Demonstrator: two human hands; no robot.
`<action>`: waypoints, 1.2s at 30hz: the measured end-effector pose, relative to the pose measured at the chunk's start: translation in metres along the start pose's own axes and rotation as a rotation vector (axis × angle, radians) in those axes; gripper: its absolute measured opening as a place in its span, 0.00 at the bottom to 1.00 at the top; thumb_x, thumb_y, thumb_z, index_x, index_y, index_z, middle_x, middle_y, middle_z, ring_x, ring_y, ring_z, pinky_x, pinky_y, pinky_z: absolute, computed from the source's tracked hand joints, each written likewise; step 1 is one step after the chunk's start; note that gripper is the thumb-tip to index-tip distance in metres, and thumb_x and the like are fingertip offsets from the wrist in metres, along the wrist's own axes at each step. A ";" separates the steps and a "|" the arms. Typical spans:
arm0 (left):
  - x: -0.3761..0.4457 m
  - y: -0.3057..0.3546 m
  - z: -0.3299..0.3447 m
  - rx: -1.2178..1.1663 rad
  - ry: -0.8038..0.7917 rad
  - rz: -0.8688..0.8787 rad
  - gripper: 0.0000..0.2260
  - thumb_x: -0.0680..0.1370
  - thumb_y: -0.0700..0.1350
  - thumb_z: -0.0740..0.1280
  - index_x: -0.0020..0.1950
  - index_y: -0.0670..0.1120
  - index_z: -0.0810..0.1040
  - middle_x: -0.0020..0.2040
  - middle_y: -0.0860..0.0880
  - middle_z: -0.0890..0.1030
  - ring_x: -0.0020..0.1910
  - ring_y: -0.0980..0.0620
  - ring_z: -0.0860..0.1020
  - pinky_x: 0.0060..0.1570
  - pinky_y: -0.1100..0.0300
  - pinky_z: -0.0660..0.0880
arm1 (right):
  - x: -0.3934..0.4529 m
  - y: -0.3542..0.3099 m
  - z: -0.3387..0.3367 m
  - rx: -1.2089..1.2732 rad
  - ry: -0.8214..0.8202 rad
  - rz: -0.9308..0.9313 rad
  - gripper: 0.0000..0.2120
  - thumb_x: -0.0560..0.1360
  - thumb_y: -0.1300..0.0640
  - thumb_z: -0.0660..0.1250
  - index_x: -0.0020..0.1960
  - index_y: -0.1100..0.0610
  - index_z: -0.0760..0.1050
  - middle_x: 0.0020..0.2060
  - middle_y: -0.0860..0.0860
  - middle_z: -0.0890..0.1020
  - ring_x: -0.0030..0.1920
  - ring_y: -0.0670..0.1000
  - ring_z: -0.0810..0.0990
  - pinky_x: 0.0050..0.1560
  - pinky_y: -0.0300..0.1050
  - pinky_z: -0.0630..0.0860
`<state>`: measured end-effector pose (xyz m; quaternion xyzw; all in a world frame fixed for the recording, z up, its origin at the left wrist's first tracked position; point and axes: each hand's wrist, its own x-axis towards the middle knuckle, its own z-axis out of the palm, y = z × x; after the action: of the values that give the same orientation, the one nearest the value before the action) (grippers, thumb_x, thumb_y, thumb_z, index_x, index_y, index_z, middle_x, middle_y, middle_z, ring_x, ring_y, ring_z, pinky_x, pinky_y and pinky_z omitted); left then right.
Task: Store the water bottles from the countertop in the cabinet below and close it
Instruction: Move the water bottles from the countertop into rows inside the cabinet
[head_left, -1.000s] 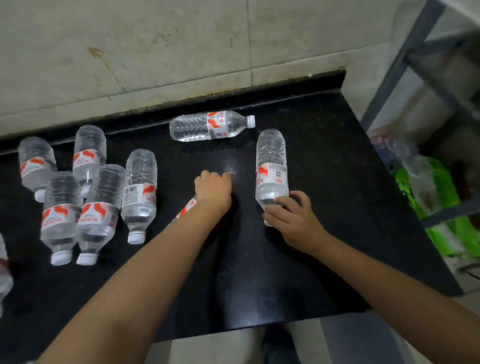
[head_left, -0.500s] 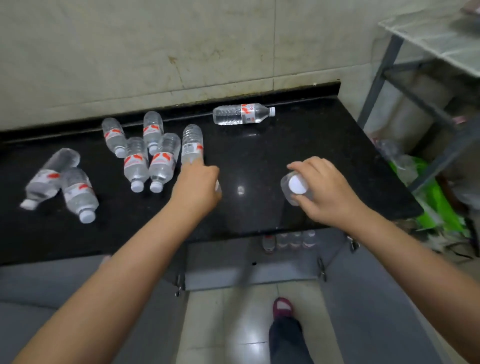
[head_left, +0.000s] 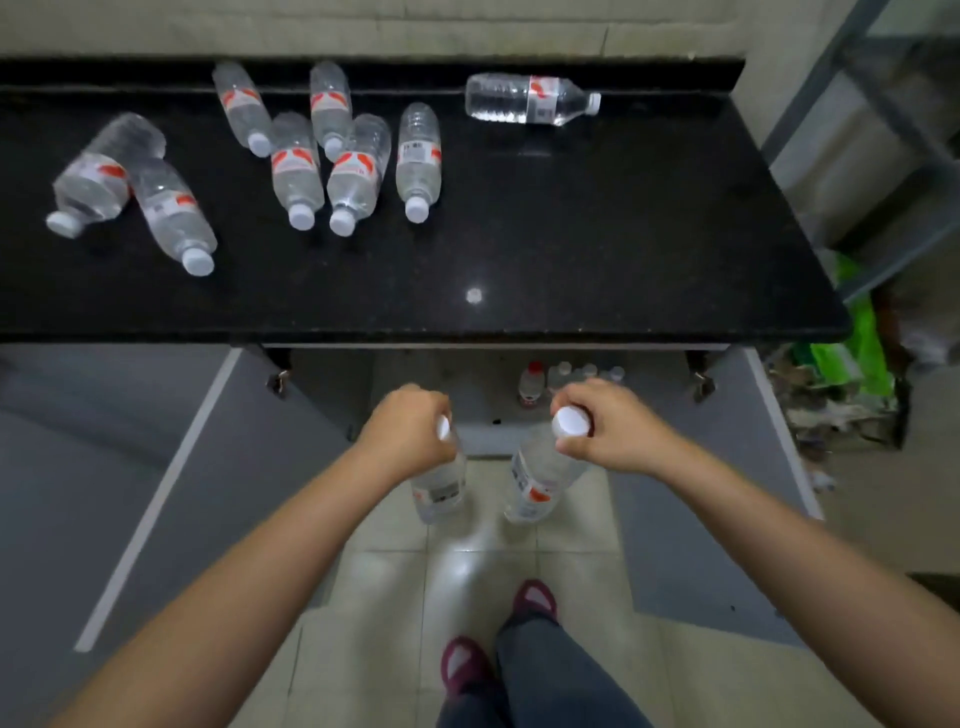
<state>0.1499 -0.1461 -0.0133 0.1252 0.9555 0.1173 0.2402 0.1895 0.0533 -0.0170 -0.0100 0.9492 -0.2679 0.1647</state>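
Note:
My left hand (head_left: 408, 434) grips a clear water bottle (head_left: 440, 488) by its neck, and the bottle hangs down in front of the open cabinet (head_left: 483, 384). In the same way, my right hand (head_left: 605, 426) holds a second water bottle (head_left: 537, 480), white cap up. Several bottles (head_left: 558, 376) stand at the back right inside the cabinet. On the black countertop (head_left: 519, 249) several more bottles lie on their sides: a cluster (head_left: 353, 156) at centre left, two (head_left: 135, 192) at far left, one (head_left: 530, 98) near the back wall.
Both grey cabinet doors stand swung open, the left door (head_left: 156, 467) and the right door (head_left: 727, 493). Below are a tiled floor (head_left: 467, 561) and my feet in red shoes (head_left: 493, 639). A metal rack (head_left: 883, 156) and green bags (head_left: 852, 343) sit at the right.
Both hands lifted their bottles off the countertop and lowered them in front of the open cabinet. The bottles now hang upright by their necks. The view has pulled back and tilted down.

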 end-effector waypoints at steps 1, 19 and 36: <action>0.007 -0.005 0.016 0.000 -0.054 -0.017 0.14 0.73 0.42 0.67 0.58 0.43 0.78 0.59 0.41 0.77 0.59 0.43 0.76 0.56 0.58 0.72 | 0.007 0.006 0.017 -0.010 -0.038 0.025 0.15 0.72 0.59 0.69 0.58 0.58 0.75 0.57 0.55 0.76 0.60 0.55 0.74 0.54 0.41 0.68; 0.288 -0.122 0.274 0.015 -0.063 -0.037 0.16 0.73 0.38 0.66 0.61 0.42 0.77 0.61 0.40 0.76 0.63 0.43 0.74 0.61 0.59 0.70 | 0.252 0.199 0.262 -0.064 -0.015 0.194 0.15 0.74 0.61 0.66 0.60 0.63 0.75 0.58 0.60 0.80 0.60 0.57 0.77 0.56 0.44 0.71; 0.412 -0.157 0.332 0.167 0.146 -0.062 0.24 0.79 0.44 0.62 0.74 0.42 0.61 0.68 0.39 0.70 0.68 0.41 0.69 0.65 0.55 0.68 | 0.365 0.249 0.306 -0.315 0.042 0.184 0.13 0.77 0.60 0.62 0.60 0.64 0.74 0.60 0.60 0.78 0.61 0.58 0.76 0.54 0.44 0.73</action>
<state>-0.0681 -0.1173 -0.5196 0.1064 0.9802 0.0389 0.1622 -0.0406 0.0725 -0.5023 0.0569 0.9796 -0.0998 0.1648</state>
